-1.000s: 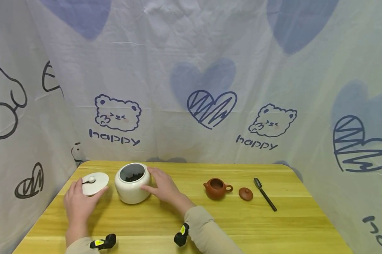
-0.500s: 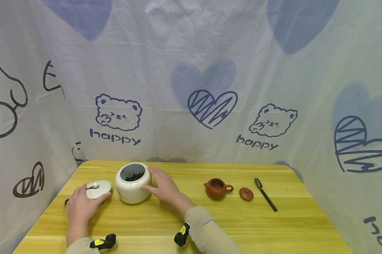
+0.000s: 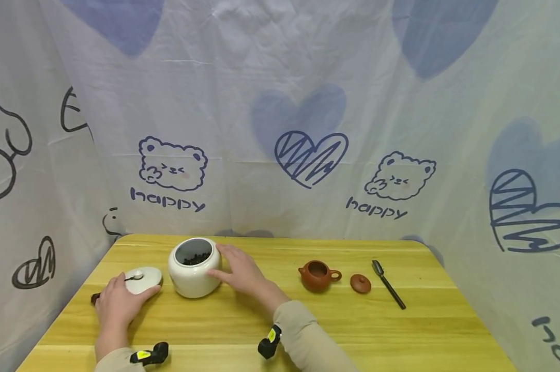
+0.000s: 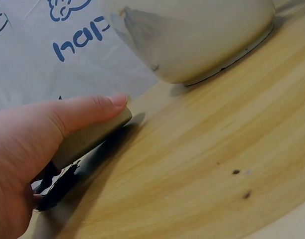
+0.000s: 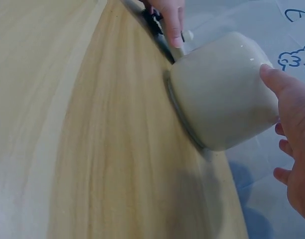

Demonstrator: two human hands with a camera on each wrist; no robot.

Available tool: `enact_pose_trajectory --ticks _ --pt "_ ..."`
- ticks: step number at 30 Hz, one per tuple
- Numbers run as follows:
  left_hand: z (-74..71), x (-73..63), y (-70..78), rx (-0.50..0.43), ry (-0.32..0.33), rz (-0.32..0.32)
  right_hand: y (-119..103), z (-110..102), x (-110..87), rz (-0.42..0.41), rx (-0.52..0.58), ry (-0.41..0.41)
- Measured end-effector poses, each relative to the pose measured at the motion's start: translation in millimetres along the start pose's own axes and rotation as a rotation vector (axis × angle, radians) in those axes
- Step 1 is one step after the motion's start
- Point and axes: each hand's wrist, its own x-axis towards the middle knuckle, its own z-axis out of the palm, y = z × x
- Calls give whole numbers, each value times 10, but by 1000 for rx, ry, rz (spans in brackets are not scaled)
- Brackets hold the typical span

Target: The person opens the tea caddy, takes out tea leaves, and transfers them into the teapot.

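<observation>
At the left of the table lies a white lid (image 3: 150,283) with a knob and a dark cord. My left hand (image 3: 118,305) pinches the lid by its rim, thumb on the near right edge. Close to the table, the lid shows edge-on as a pale disc (image 4: 90,139) in the left wrist view, a dark tassel below. Beside it stands a white ceramic jar (image 3: 191,281), uncovered, with dark tea leaves (image 3: 196,259) inside. My right hand (image 3: 241,271) grips the jar's right side, thumb in front and fingers behind; the right wrist view shows the thumb (image 5: 277,79) against its wall.
To the right stand a small brown clay teapot (image 3: 316,279), its lid (image 3: 361,283) and a dark-handled scoop (image 3: 389,284). A few dark crumbs (image 4: 236,172) lie on the wooden table (image 3: 354,330). A printed cloth (image 3: 242,206) hangs behind.
My left hand has lowered the lid toward the table and shifted slightly to the right. A dark cord end now shows left of the hand. The right hand and jar stay put.
</observation>
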Motion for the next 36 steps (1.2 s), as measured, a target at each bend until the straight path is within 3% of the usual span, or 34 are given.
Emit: enact_pose_trajectory --ticks 12,19,24,32,36 --pt "-41 -23 19 5 -37 -11 89 -299 -171 -24 -42 -6" --pt "-54 -18 51 -18 -94 -34 271 -523 -402 -56 -116 18" --pt "-139 -36 119 -74 -122 -44 426 -721 -601 -63 -124 59" --pt "-333 -66 355 -70 -127 15 629 -987 -912 -54 -100 198" --pt "-387 -91 470 -78 -120 87 717 -1085 -1079 -15 -83 232"
